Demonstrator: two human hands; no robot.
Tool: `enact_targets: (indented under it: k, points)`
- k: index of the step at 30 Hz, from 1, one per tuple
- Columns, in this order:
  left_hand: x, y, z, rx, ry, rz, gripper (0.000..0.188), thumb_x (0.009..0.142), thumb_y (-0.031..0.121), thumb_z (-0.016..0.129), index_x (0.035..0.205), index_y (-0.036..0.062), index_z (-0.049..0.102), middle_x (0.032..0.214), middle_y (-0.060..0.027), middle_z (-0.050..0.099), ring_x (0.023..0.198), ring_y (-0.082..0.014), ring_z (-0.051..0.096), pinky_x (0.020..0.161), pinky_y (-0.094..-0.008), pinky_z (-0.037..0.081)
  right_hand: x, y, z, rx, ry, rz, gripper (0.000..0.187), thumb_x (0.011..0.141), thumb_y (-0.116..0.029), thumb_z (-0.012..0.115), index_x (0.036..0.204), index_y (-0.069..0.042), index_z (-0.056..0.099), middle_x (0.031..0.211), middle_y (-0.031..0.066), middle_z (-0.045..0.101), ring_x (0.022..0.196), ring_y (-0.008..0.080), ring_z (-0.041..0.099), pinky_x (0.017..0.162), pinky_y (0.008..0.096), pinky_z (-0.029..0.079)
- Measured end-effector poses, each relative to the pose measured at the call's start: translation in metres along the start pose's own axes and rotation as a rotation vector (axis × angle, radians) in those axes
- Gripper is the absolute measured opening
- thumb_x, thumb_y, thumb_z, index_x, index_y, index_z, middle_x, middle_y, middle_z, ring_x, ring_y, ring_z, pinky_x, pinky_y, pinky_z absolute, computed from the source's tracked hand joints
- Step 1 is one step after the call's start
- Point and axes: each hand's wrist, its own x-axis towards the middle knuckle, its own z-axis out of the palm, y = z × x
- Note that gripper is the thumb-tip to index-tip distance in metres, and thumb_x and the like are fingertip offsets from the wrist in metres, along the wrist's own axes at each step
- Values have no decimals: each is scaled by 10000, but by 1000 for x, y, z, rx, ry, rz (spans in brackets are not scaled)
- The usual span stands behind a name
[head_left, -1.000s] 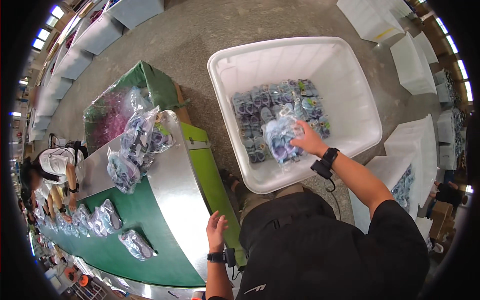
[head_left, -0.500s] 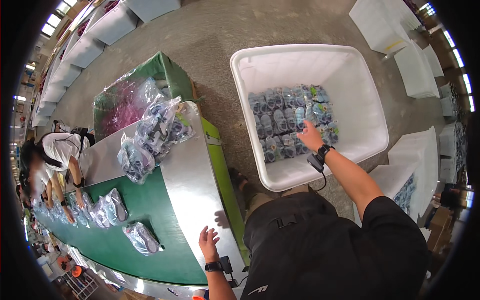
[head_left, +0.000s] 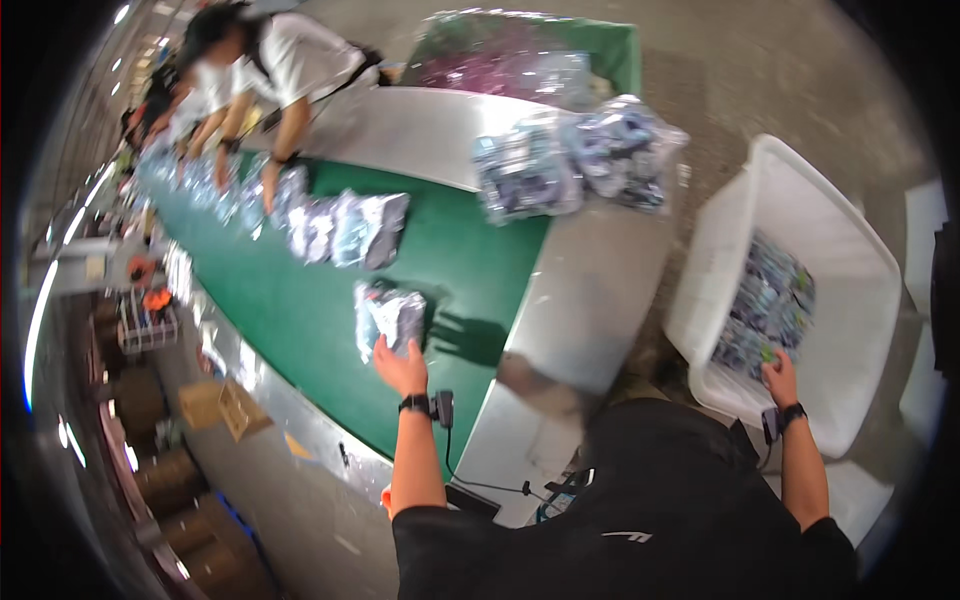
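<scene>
My left hand [head_left: 402, 368] reaches over the green conveyor belt [head_left: 470, 255], fingers apart. Its fingertips are at the near edge of a clear plastic bag of shoes [head_left: 392, 315]; whether they touch it I cannot tell. On the right, my right hand [head_left: 780, 382] hangs over the near side of a white plastic tub [head_left: 855, 235], its fingers loosely extended and nothing visible in them. Inside the tub lie rows of bagged blue-grey shoes [head_left: 765, 300], some with green tags. Each wrist wears a black band with a small cabled device.
More bagged shoes [head_left: 355, 228] lie along the belt, where a person in white [head_left: 310, 60] reaches in from the far side. A pile of bags [head_left: 575, 155] sits across the metal end plate [head_left: 600, 270]. Behind it stands a green-lined box [head_left: 620, 55] of plastic bags.
My view has turned left toward the belt. My left hand has moved forward to the nearest bagged shoes. My right hand has drawn back from the shoes toward the tub's near side.
</scene>
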Motion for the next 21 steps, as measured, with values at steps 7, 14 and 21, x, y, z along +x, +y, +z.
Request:
enact_targets:
  k: [7, 14, 21]
  points:
    - [36, -117, 30, -90, -6, -287, 738, 823, 394, 726, 1383, -23, 488, 1426, -273, 474, 1354, -424, 410, 1140, -476, 321, 46, -38, 5, -100, -107, -101, 497, 869, -158, 668, 1331, -88, 501, 908, 26, 591, 732, 130, 583, 523, 282, 491]
    - [60, -77, 46, -56, -407, -538, 1147, 702, 605, 783, 1546, 51, 238, 1294, -305, 575, 1197, -404, 587, 1017, -461, 469, 126, 1, 14, -200, -118, -427, 512, 867, -104, 652, 1336, -22, 466, 800, 40, 567, 636, 123, 528, 541, 283, 446]
    - [-64, 0, 67, -713, -113, -658, 897, 664, 359, 878, 1351, -20, 441, 1296, -236, 555, 1160, -393, 585, 1018, -445, 463, 112, -160, 84, -329, -615, -181, 581, 929, -215, 673, 1439, -57, 444, 1149, 177, 661, 962, 275, 666, 670, 336, 550]
